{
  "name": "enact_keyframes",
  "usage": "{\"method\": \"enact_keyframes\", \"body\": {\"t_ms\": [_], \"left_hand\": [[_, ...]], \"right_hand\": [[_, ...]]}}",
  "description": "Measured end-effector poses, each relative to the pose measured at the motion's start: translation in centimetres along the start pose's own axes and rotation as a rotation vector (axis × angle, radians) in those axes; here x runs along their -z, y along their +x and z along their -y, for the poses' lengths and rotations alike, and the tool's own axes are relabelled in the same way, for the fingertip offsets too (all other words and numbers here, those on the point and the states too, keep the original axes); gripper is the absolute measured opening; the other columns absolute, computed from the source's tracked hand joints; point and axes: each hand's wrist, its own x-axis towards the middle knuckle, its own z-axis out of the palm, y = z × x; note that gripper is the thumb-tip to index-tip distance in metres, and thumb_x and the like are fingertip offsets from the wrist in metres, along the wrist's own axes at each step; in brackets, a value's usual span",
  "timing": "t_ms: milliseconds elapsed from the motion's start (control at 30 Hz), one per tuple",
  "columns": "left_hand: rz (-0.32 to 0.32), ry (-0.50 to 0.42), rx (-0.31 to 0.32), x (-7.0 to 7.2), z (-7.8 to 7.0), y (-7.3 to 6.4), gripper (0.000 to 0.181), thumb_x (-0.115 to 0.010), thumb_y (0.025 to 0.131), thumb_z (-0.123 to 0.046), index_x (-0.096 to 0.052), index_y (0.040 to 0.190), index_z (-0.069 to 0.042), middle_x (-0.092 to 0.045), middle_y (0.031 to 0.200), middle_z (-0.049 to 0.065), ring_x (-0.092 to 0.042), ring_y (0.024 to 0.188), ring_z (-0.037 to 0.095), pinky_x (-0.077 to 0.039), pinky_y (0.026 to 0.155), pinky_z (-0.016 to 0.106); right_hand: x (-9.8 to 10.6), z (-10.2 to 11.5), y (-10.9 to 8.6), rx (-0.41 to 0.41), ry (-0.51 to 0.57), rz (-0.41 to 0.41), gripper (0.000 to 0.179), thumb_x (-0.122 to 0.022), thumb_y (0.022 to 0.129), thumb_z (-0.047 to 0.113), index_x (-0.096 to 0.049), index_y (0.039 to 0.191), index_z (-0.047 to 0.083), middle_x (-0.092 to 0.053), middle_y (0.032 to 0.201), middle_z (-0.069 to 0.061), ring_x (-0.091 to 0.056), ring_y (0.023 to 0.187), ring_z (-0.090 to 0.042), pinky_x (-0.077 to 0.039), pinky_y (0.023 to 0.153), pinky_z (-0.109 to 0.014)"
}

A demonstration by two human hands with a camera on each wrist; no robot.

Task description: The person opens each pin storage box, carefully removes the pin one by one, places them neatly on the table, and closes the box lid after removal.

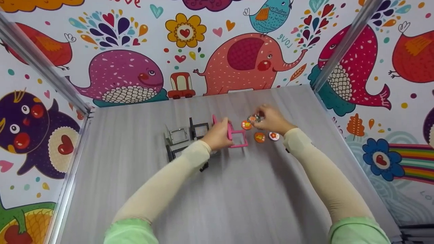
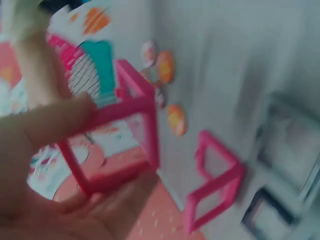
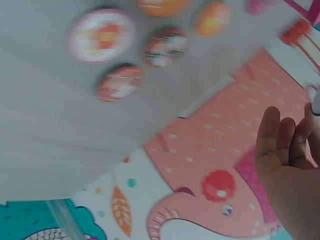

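My left hand (image 1: pixel 218 135) grips a pink square frame stand (image 2: pixel 150 125), thumb on one bar and fingers beneath it. Just past that hand, a second pink frame stand (image 1: pixel 239 139) stands on the table. My right hand (image 1: pixel 271 119) is above a group of round badges, its fingertips pinching a small pale round badge (image 3: pixel 316 102), mostly cut off by the edge of the right wrist view. On the table lie orange badges (image 1: pixel 260 137), a white one with a red flower (image 1: pixel 274 136) and dark-patterned ones (image 3: pixel 165 47).
Left of my left hand stand a grey frame stand (image 1: pixel 177 135) and a black one (image 1: pixel 200 129). Another black frame (image 1: pixel 174 152) is partly hidden by my left forearm. Printed cartoon panels (image 1: pixel 237 67) with metal posts enclose the grey wood-grain table (image 1: pixel 237 196).
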Motion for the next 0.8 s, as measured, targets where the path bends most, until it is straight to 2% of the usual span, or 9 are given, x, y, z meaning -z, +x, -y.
{"method": "enact_keyframes", "body": {"t_ms": [33, 100, 233, 300, 367, 533, 600, 733, 800], "left_hand": [[-0.021, 0.042, -0.009, -1.7, 1.6, 0.7, 0.073, -0.093, 0.081, -0.007, -0.049, 0.139, 0.002, -0.061, 0.123, 0.017, -0.065, 0.11, 0.03, -0.056, 0.1, 0.041], [-0.033, 0.093, 0.021, -2.9, 1.8, 0.7, 0.072, -0.092, 0.081, -0.005, -0.048, 0.138, 0.005, -0.059, 0.129, 0.022, -0.064, 0.117, 0.034, -0.055, 0.105, 0.044], [-0.026, 0.121, 0.09, -4.4, 2.5, 1.1, 0.07, -0.086, 0.086, -0.002, -0.046, 0.143, 0.007, -0.056, 0.138, 0.027, -0.065, 0.121, 0.038, -0.055, 0.105, 0.048], [-0.008, 0.135, 0.127, -3.9, 1.5, 0.8, 0.066, -0.083, 0.087, 0.001, -0.047, 0.142, 0.009, -0.055, 0.138, 0.029, -0.065, 0.12, 0.039, -0.055, 0.104, 0.051], [-0.031, 0.168, 0.114, -5.4, 3.7, 2.0, 0.065, -0.086, 0.086, -0.003, -0.048, 0.139, 0.006, -0.058, 0.135, 0.027, -0.067, 0.115, 0.036, -0.057, 0.1, 0.05], [-0.044, 0.191, 0.114, -6.1, 4.1, 2.4, 0.071, -0.09, 0.084, -0.005, -0.048, 0.14, 0.006, -0.064, 0.129, 0.025, -0.07, 0.111, 0.036, -0.058, 0.098, 0.05], [-0.018, 0.186, 0.141, -5.0, 2.1, 1.3, 0.072, -0.089, 0.085, -0.001, -0.047, 0.143, 0.009, -0.065, 0.13, 0.027, -0.07, 0.114, 0.037, -0.058, 0.101, 0.049], [-0.014, 0.229, 0.149, -5.0, 1.6, 0.8, 0.072, -0.091, 0.087, -0.005, -0.049, 0.144, 0.008, -0.065, 0.132, 0.025, -0.071, 0.115, 0.036, -0.058, 0.101, 0.048], [-0.044, 0.251, 0.124, -5.7, 2.4, 1.0, 0.072, -0.093, 0.084, -0.007, -0.05, 0.141, 0.006, -0.065, 0.129, 0.024, -0.071, 0.111, 0.035, -0.06, 0.097, 0.047]], "right_hand": [[-0.5, -0.4, -0.1, 0.015, -0.035, 0.012, 0.038, -0.086, 0.089, 0.024, -0.069, 0.114, 0.003, -0.061, 0.109, -0.011, -0.056, 0.105, -0.031, -0.053, 0.094, -0.048], [-1.6, -1.2, -0.3, 0.067, -0.112, 0.028, 0.036, -0.088, 0.087, 0.025, -0.071, 0.109, 0.002, -0.063, 0.103, -0.01, -0.057, 0.1, -0.031, -0.053, 0.09, -0.048], [-3.6, -2.4, -0.5, 0.185, -0.256, 0.047, 0.032, -0.088, 0.083, 0.023, -0.073, 0.102, 0.002, -0.061, 0.092, -0.006, -0.058, 0.09, -0.029, -0.052, 0.084, -0.049], [-4.4, -2.8, -0.5, 0.234, -0.322, 0.047, 0.033, -0.088, 0.081, 0.023, -0.073, 0.101, 0.002, -0.06, 0.089, -0.004, -0.058, 0.087, -0.028, -0.052, 0.081, -0.049], [-4.9, -3.0, -0.5, 0.255, -0.362, 0.052, 0.034, -0.088, 0.079, 0.022, -0.071, 0.1, 0.001, -0.059, 0.09, -0.005, -0.057, 0.087, -0.029, -0.051, 0.081, -0.05], [-5.9, -3.2, -0.5, 0.255, -0.429, 0.058, 0.036, -0.089, 0.079, 0.022, -0.07, 0.102, 0.001, -0.061, 0.094, -0.009, -0.058, 0.095, -0.033, -0.051, 0.086, -0.051], [-6.2, -3.1, -0.6, 0.252, -0.451, 0.059, 0.036, -0.088, 0.081, 0.024, -0.07, 0.102, 0.002, -0.063, 0.096, -0.01, -0.059, 0.098, -0.035, -0.051, 0.089, -0.052], [-6.8, -2.9, -0.9, 0.248, -0.484, 0.051, 0.038, -0.089, 0.08, 0.027, -0.072, 0.103, 0.002, -0.066, 0.099, -0.012, -0.062, 0.1, -0.036, -0.054, 0.09, -0.053], [-7.2, -3.0, -1.0, 0.251, -0.489, 0.054, 0.037, -0.089, 0.081, 0.026, -0.073, 0.104, 0.002, -0.067, 0.1, -0.012, -0.063, 0.1, -0.037, -0.055, 0.09, -0.054]]}}
